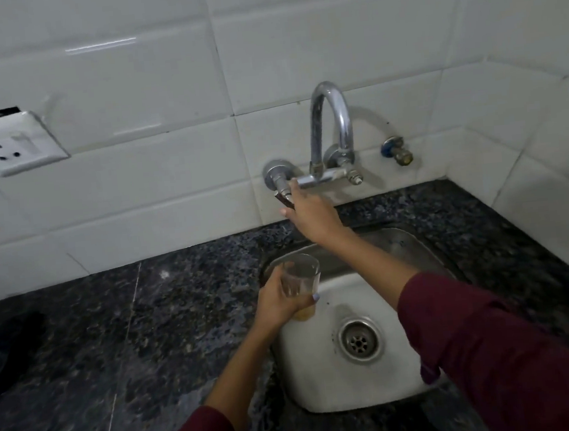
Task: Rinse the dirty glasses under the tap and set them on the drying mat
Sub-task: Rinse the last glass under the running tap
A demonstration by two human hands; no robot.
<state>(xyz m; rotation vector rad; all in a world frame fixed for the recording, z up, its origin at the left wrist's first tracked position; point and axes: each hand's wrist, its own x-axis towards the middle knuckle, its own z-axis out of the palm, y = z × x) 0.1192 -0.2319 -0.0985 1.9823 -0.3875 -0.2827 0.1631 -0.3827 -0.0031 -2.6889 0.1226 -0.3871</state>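
Clear glass (301, 282), upright with a slight tilt, held over the left edge of the steel sink (328, 383); a little yellowish liquid lies in its bottom. Chrome tap (332, 132), wall-mounted above the sink, its arched spout curving towards the basin; no water stream is visible.

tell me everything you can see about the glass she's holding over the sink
The glass is a clear, straight-sided tumbler, upright or slightly tilted, held over the left edge of the steel sink. A little yellowish liquid sits at its bottom. The left hand grips its lower half; nothing else touches it.
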